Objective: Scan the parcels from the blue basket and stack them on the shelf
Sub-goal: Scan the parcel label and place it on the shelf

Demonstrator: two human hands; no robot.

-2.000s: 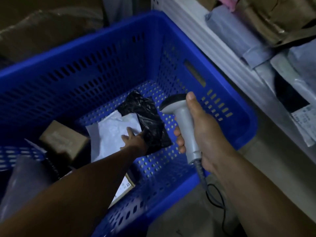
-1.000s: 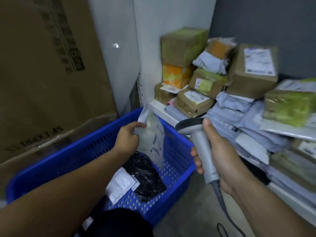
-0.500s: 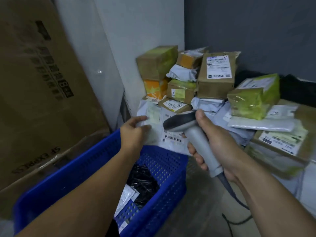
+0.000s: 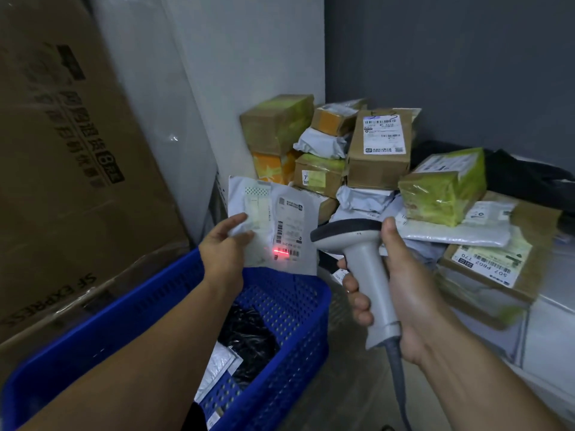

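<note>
Hoists white parcel (image 4: 280, 213) above the blue basket (image 4: 124, 321) in pinching left fingers (image 4: 237, 219), fires scanner (image 4: 357, 259) clutched in right fingers (image 4: 389, 233) onto its barcode (image 4: 291, 253); shelving next.

head-worn view, facing forward and down, close

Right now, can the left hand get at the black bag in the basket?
Probably not yet: left hand holds the white parcel at the scanner. The black bag lies uncovered in the blue basket below, nothing else blocking.
</note>
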